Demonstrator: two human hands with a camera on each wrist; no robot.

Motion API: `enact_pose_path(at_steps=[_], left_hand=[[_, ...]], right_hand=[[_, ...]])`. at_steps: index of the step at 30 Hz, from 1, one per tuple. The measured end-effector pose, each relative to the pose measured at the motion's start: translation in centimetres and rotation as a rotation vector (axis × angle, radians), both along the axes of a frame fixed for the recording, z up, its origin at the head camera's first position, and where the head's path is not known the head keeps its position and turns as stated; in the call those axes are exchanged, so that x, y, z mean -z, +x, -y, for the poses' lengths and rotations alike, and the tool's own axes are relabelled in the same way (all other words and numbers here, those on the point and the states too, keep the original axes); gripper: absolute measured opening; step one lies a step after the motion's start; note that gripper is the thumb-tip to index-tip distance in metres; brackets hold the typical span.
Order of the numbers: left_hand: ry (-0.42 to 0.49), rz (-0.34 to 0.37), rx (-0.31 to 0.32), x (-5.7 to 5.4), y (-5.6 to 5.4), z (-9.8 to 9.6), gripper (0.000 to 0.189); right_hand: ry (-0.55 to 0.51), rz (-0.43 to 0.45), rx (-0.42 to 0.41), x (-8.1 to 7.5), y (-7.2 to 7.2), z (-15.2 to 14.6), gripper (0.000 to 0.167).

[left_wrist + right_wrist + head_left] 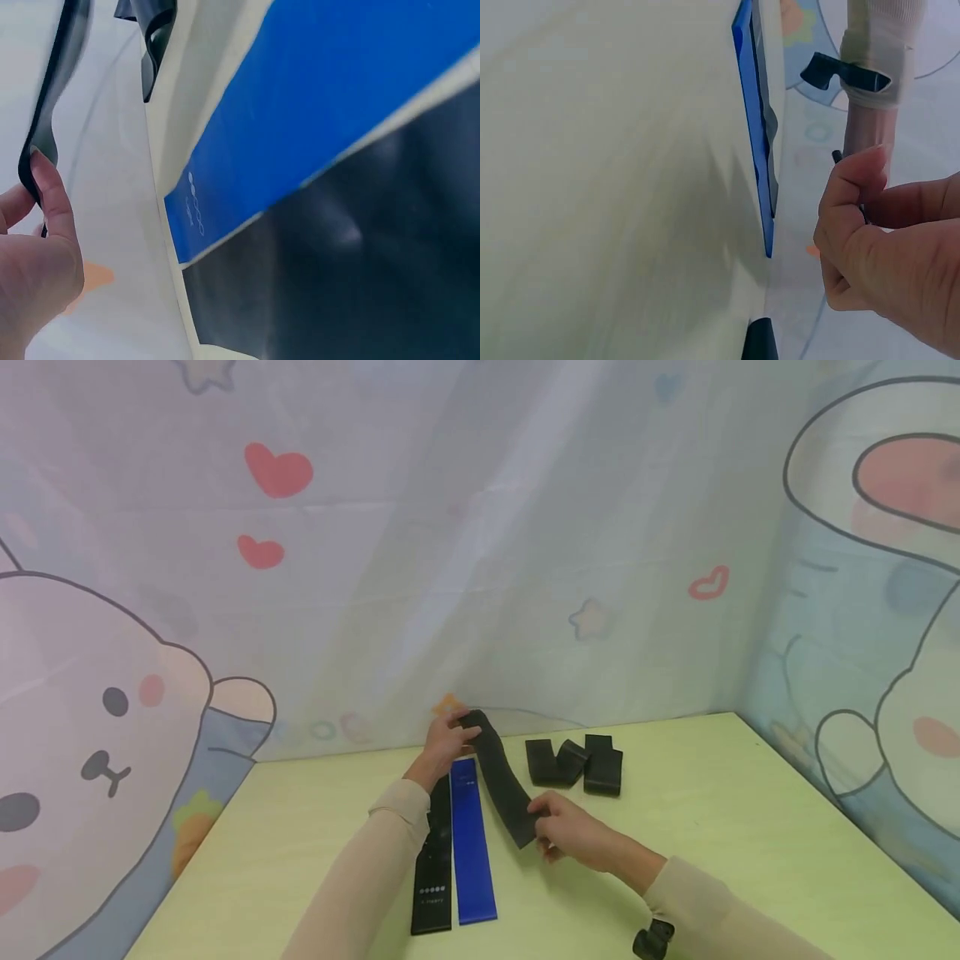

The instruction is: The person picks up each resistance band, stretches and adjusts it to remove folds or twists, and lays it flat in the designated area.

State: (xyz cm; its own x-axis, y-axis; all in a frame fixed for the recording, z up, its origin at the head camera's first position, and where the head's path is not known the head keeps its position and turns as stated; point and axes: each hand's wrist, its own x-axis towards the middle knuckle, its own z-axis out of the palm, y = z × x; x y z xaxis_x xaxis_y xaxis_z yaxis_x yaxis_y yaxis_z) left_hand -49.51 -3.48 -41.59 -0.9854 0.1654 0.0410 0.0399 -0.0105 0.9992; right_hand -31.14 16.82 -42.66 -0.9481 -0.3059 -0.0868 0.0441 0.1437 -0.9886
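A black resistance band [501,774] is stretched out between the two hands, above the pale yellow table. The left hand [447,742] pinches its far end between thumb and fingers, which the left wrist view shows from the side [46,247]. At the near end, the right hand [573,832] grips the band's edge; in the right wrist view the fingers [847,202] hide most of that end. A blue resistance band [472,847] lies flat left of the held one. Beside it lies another black band [432,877], partly covered by the left forearm.
Toward the back right lie a folded, curling black band [546,762] and another folded black one [603,768]. A printed cloth backdrop [480,568] rises behind the table [720,827]. Both wrists wear a small black device, the right one [652,939] showing.
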Motion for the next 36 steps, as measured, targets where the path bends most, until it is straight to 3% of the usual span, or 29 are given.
enact_pose_path(at_steps=[4, 12, 17, 28, 36], left_hand=[[-0.017, 0.003, 0.003, 0.2, 0.0, 0.2, 0.055], [-0.067, 0.007, 0.021, 0.8, -0.1, -0.2, 0.054], [-0.095, -0.02, 0.053, 1.2, 0.1, -0.5, 0.053], [-0.142, -0.033, 0.118, 2.1, 0.4, -0.9, 0.054], [-0.198, -0.052, 0.09, 2.4, 0.6, -1.1, 0.058]], right_hand=[[-0.001, 0.019, -0.01, 0.2, 0.6, 0.1, 0.038], [0.073, -0.075, -0.03, 0.4, 0.6, -0.3, 0.021], [0.056, -0.053, -0.051, 0.8, 0.5, -0.7, 0.015], [0.073, -0.048, -0.104, 0.7, 1.1, -0.8, 0.03], [0.079, -0.056, -0.093, 0.5, 1.2, -0.4, 0.038]])
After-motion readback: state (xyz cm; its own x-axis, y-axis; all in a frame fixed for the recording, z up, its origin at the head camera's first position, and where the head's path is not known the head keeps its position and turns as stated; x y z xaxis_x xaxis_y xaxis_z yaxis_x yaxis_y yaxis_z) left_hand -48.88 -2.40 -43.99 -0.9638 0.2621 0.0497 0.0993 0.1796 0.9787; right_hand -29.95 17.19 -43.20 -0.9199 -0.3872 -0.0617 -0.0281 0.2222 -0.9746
